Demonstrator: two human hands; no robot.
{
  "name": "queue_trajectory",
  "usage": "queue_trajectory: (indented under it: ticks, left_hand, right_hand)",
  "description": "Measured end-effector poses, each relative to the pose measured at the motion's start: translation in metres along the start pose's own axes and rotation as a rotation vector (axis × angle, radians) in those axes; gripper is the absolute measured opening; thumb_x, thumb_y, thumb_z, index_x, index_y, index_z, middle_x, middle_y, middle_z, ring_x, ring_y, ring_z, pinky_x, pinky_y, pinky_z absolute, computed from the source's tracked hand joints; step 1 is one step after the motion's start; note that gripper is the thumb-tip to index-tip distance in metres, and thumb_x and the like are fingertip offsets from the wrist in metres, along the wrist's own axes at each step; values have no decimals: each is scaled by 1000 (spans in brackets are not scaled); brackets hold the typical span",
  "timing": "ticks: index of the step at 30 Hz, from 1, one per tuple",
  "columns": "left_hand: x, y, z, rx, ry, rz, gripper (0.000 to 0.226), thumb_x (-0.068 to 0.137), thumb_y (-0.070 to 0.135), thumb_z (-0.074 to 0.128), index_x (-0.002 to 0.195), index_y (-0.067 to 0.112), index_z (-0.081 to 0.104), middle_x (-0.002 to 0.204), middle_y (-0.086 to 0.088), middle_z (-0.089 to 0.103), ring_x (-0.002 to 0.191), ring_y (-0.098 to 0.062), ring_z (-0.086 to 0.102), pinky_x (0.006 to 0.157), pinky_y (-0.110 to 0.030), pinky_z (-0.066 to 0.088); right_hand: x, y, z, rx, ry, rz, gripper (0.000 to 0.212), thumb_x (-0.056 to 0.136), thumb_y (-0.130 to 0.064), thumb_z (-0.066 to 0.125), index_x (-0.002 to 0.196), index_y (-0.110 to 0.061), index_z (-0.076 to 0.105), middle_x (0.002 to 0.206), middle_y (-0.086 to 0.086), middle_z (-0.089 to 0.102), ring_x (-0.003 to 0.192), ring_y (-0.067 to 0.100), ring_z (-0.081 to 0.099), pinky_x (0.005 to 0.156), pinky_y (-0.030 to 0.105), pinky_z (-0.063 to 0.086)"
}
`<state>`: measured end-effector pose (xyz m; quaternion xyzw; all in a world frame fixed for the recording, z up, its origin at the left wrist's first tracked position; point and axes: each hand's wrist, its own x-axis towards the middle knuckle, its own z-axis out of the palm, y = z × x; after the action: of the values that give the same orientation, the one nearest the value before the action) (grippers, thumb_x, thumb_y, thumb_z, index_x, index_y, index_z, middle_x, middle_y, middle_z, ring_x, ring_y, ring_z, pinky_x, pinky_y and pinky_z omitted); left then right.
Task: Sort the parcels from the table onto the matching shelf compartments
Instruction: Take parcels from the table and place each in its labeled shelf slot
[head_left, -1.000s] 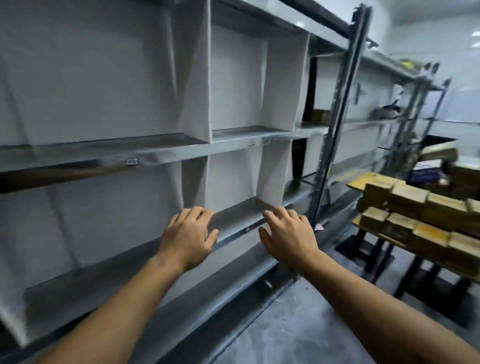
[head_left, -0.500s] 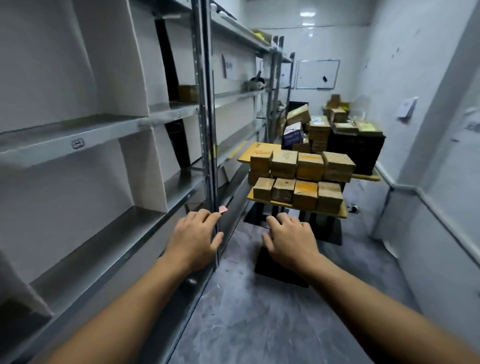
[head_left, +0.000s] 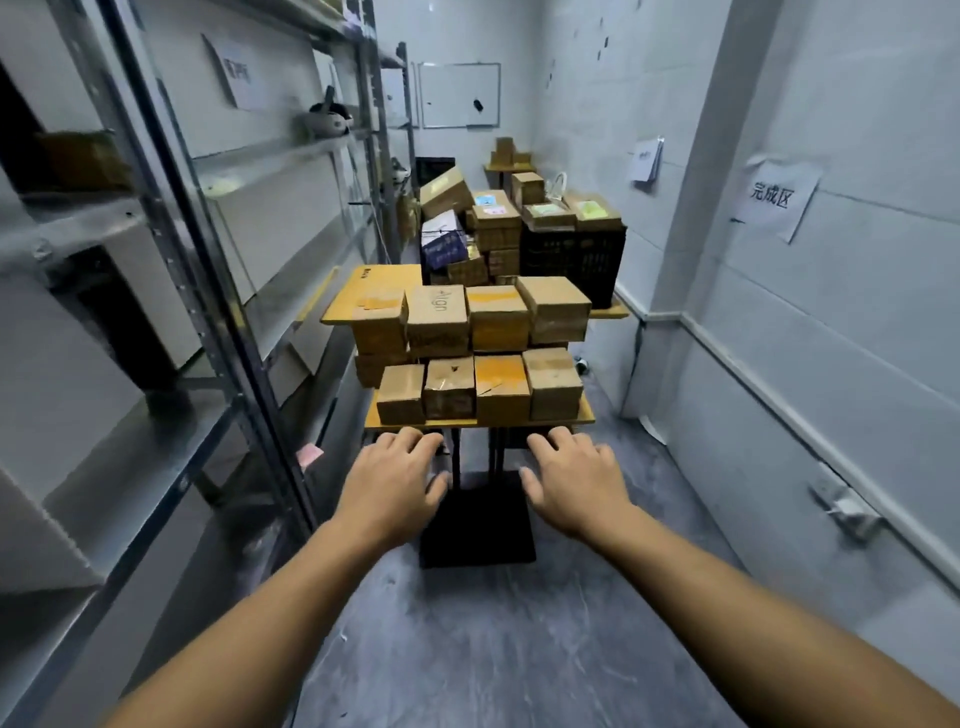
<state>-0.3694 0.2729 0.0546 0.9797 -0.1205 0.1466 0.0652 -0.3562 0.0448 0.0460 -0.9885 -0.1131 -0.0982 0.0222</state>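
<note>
Several brown cardboard parcels (head_left: 475, 387) sit in rows on a small yellow table (head_left: 480, 419) straight ahead, with a second yellow table (head_left: 363, 299) of parcels just behind and higher. My left hand (head_left: 397, 480) and my right hand (head_left: 574, 480) are stretched forward, palms down, fingers apart, empty, just short of the near table's front edge. The metal shelf unit (head_left: 171, 270) with white dividers runs along the left, its near compartments showing no parcels.
Further back stands a black crate (head_left: 571, 257) under more stacked boxes. The right wall (head_left: 831, 364) carries a paper sign and closes the aisle. The near table's black base plate (head_left: 478, 525) rests on the grey floor below my hands. A whiteboard hangs on the far wall.
My view has swung from the shelf on the left round to the tables of parcels. Both hands stayed out in front, empty, and the parcels are now closer.
</note>
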Motion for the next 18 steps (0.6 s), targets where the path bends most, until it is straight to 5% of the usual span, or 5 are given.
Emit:
queue_trajectory:
  ticks: [7, 18]
  left_hand:
    - [99, 22, 58, -78, -104, 127, 51, 95, 48, 45, 142, 29, 37, 139, 4, 47, 124, -19, 44, 100, -35, 40]
    - [270, 58, 132, -152, -198, 90, 49, 96, 47, 44, 142, 29, 38, 139, 4, 46, 127, -18, 42, 105, -37, 39]
  right_hand:
    - [55, 60, 38, 34, -39, 146, 37, 96, -47, 45, 120, -19, 53, 122, 7, 55, 112, 35, 53, 84, 43, 41]
    - [201, 169, 90, 86, -134, 178, 43, 97, -48, 42, 132, -23, 48, 130, 5, 51, 118, 33, 50, 91, 43, 42]
